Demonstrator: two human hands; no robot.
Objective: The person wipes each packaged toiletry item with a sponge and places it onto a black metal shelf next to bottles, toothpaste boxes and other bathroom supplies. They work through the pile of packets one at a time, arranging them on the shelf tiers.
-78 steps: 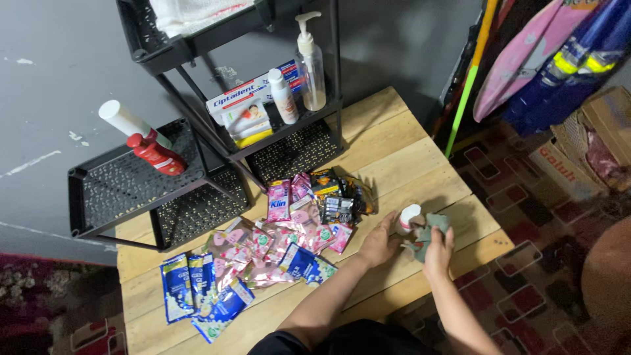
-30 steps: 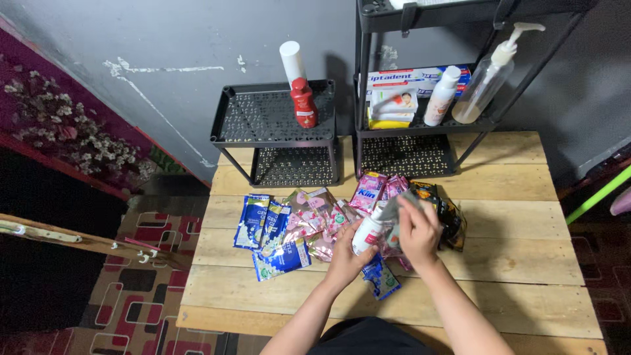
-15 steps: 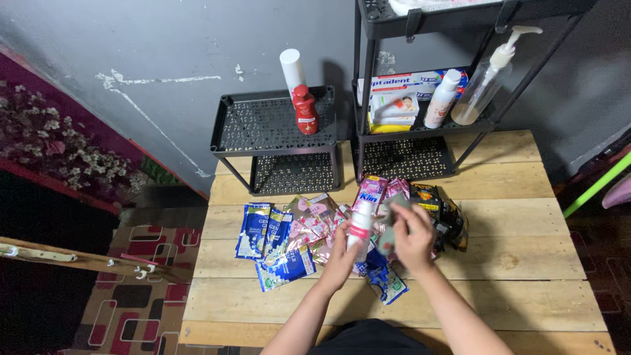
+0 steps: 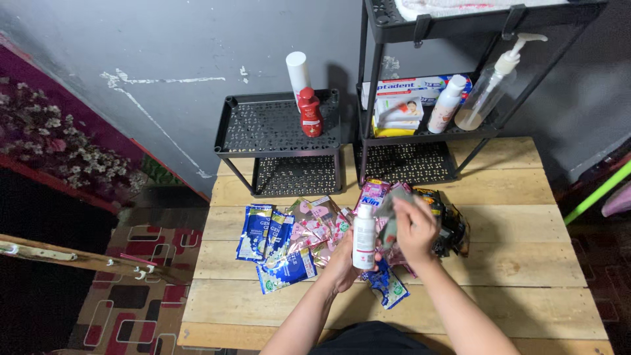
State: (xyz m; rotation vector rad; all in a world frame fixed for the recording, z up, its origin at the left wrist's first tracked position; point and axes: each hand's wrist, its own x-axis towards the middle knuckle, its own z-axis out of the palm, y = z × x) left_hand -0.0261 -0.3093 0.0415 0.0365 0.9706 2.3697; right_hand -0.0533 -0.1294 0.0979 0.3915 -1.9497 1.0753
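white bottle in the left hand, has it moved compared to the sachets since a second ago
Yes. The white bottle was tilted over the sachets; now the left hand holds it upright, slightly nearer the table's near edge, while the right hand presses a cloth beside it.

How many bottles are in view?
5: a white one in the left hand, white and red on the low rack, white and pump on the tall rack.

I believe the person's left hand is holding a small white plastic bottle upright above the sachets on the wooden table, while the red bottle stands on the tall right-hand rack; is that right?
Not quite. The head view shows the small red bottle standing on the low black mesh rack on the left, not the tall right-hand one. The rest holds: the left hand grips the small white plastic bottle upright above the sachets on the wooden table.
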